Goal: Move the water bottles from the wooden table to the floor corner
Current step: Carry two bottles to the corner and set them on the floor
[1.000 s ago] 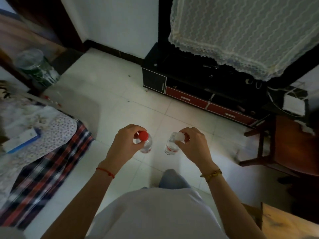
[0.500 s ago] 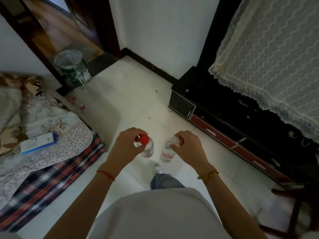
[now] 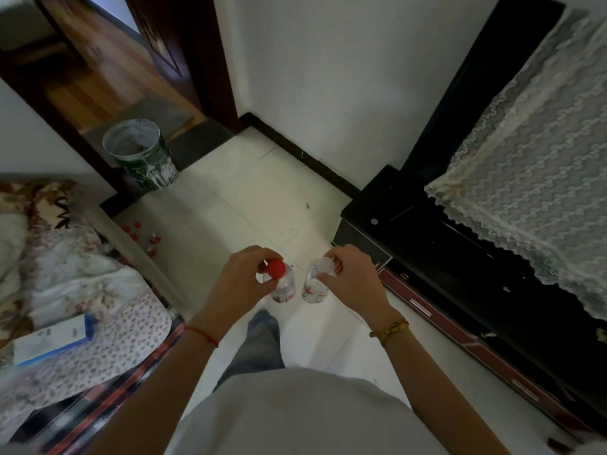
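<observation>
My left hand (image 3: 241,281) grips a clear water bottle with a red cap (image 3: 283,285) by its neck, hanging upright above the white tiled floor. My right hand (image 3: 353,280) holds a second clear bottle with a white cap (image 3: 314,287) the same way, just to the right of the first. The two bottles hang close together without touching. Several red-capped bottles (image 3: 144,236) stand on the floor in the corner beside the bed, ahead and to my left. The wooden table is out of view.
A bed with floral bedding (image 3: 75,290) and a blue-and-white box (image 3: 54,338) fills the left. A paint-stained bucket (image 3: 141,156) stands by the open doorway (image 3: 98,77). A black TV cabinet (image 3: 460,257) with a lace cloth (image 3: 532,165) runs along the right. My leg (image 3: 259,343) steps forward.
The view has swung left and moved forward: the doorway, bucket and corner bottles have come closer and the chair has left the frame. Both hands keep their bottles.
</observation>
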Demonstrator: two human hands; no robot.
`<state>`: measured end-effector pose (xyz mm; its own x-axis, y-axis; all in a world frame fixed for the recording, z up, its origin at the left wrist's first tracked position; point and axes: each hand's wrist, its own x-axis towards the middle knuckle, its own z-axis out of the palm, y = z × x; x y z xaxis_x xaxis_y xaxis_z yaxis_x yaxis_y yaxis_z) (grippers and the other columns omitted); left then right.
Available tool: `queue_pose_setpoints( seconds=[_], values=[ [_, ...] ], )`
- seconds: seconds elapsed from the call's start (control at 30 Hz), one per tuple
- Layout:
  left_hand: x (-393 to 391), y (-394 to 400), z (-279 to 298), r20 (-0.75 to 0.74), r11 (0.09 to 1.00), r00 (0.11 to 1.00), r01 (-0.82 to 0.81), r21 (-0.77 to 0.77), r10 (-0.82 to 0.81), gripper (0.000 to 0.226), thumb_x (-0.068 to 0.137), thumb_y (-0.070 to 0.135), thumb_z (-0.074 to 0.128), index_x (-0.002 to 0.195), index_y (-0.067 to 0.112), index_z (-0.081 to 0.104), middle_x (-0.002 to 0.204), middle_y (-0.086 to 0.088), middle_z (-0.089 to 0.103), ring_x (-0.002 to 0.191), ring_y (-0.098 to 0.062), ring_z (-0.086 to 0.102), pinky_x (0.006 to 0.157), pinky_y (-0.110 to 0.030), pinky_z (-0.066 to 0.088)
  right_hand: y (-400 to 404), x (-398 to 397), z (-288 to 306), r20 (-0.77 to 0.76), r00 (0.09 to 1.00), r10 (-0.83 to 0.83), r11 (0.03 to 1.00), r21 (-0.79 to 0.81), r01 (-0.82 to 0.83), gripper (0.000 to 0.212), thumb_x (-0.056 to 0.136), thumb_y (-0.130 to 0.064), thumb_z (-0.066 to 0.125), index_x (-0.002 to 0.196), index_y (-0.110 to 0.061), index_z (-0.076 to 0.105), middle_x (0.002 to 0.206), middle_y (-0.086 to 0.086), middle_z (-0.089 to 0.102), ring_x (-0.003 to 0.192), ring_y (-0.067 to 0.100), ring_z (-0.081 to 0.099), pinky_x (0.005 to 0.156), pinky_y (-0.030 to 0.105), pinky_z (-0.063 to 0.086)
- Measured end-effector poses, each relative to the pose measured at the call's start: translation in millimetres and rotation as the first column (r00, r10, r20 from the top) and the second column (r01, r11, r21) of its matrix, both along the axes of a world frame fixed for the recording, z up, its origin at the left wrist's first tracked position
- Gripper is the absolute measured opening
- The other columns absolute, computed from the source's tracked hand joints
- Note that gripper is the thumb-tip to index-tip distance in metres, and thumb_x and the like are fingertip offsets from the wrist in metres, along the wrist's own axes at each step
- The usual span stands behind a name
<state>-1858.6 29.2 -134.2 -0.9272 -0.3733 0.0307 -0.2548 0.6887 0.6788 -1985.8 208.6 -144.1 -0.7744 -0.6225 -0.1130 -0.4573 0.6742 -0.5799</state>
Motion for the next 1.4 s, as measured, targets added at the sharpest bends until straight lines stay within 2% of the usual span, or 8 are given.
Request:
queue_pose_setpoints(
  seconds=[0.1, 0.27, 0.37, 0.5, 0.67, 0.93, 1.13, 1.4],
  values=[
    [-41.4, -39.7, -2.0, 0.018, 1.000, 0.999, 0.026, 0.000, -0.026, 0.031, 0.072, 0.019, 0.080, 0.101, 0.018, 0.069, 0.091, 0.007, 0.067, 0.072, -0.005, 0.059, 0.071, -0.007, 0.043, -34.4, -35.0, -3.6, 0.007, 0.999, -0.032, 0.999, 0.000, 0.032, 0.027, 0.081, -0.030, 0.070, 0.103, -0.016, 0.062, 0.092, -0.006, 0.052, 0.080, 0.008, 0.051, 0.076, 0.018, 0.039],
    [-113.2, -114.9, -0.1, 0.003, 0.993, 0.993, 0.118, 0.001, -0.118, 0.030, 0.071, 0.013, 0.080, 0.099, 0.015, 0.070, 0.091, 0.003, 0.069, 0.073, -0.007, 0.061, 0.072, -0.019, 0.052, -94.5, -89.1, -9.5, 0.036, 0.992, -0.123, 0.992, 0.014, 0.122, 0.026, 0.081, -0.027, 0.070, 0.102, -0.015, 0.061, 0.095, -0.001, 0.055, 0.083, 0.011, 0.050, 0.076, 0.019, 0.037],
    [-158.7, -157.3, -0.1, 0.018, 0.980, 0.980, 0.197, -0.007, -0.197, 0.032, 0.070, 0.015, 0.081, 0.100, 0.013, 0.069, 0.093, 0.001, 0.069, 0.075, -0.009, 0.061, 0.073, -0.018, 0.051, -129.4, -120.2, -13.3, 0.041, 0.980, -0.193, 0.981, 0.011, 0.193, 0.025, 0.081, -0.027, 0.069, 0.101, -0.016, 0.060, 0.092, -0.005, 0.049, 0.082, 0.011, 0.049, 0.075, 0.020, 0.035],
    [-219.3, -203.6, -1.6, 0.047, 0.960, 0.959, 0.279, -0.012, -0.278, 0.035, 0.073, 0.020, 0.080, 0.105, 0.015, 0.067, 0.098, 0.002, 0.069, 0.081, -0.009, 0.061, 0.079, -0.024, 0.054, -170.3, -161.9, -18.4, 0.044, 0.955, -0.292, 0.956, -0.010, 0.293, 0.022, 0.080, -0.028, 0.070, 0.096, -0.019, 0.058, 0.087, -0.009, 0.046, 0.074, 0.004, 0.046, 0.068, 0.010, 0.031],
    [-294.8, -241.6, -6.6, 0.069, 0.936, 0.934, 0.353, -0.012, -0.351, 0.037, 0.073, 0.021, 0.079, 0.107, 0.014, 0.066, 0.101, -0.002, 0.069, 0.082, -0.010, 0.060, 0.079, -0.018, 0.048, -206.0, -217.5, -25.8, 0.038, 0.922, -0.386, 0.921, -0.048, 0.388, 0.018, 0.082, -0.028, 0.068, 0.093, -0.018, 0.059, 0.086, -0.008, 0.047, 0.072, 0.004, 0.045, 0.068, 0.006, 0.028],
    [-420.7, -269.1, -20.7, 0.066, 0.896, 0.895, 0.444, -0.019, -0.442, 0.035, 0.076, 0.023, 0.077, 0.106, 0.009, 0.067, 0.100, -0.007, 0.069, 0.085, -0.015, 0.063, 0.084, -0.028, 0.054, -238.1, -318.0, -39.6, 0.019, 0.883, -0.469, 0.883, -0.006, 0.469, 0.020, 0.083, -0.026, 0.067, 0.098, -0.015, 0.059, 0.091, -0.007, 0.047, 0.078, 0.006, 0.046, 0.067, 0.005, 0.028],
    [-516.8, -271.0, -34.9, 0.086, 0.864, 0.861, 0.503, -0.001, -0.501, 0.032, 0.074, 0.021, 0.079, 0.103, 0.014, 0.067, 0.097, -0.002, 0.068, 0.081, -0.011, 0.060, 0.077, -0.019, 0.050, -244.1, -396.4, -53.3, 0.039, 0.857, -0.514, 0.858, 0.016, 0.514, 0.023, 0.080, -0.021, 0.069, 0.100, -0.014, 0.059, 0.096, -0.003, 0.052, 0.083, 0.009, 0.049, 0.079, 0.020, 0.044],
    [-629.3, -263.0, -50.3, 0.128, 0.843, 0.834, 0.535, 0.045, -0.536, 0.034, 0.075, 0.021, 0.077, 0.107, 0.014, 0.066, 0.100, -0.002, 0.068, 0.087, -0.014, 0.063, 0.083, -0.026, 0.054, -244.1, -495.6, -59.0, 0.073, 0.817, -0.571, 0.821, 0.034, 0.571, 0.029, 0.080, -0.023, 0.071, 0.104, -0.016, 0.057, 0.105, -0.001, 0.052, 0.088, 0.011, 0.049, 0.081, 0.020, 0.042]
  ],
)
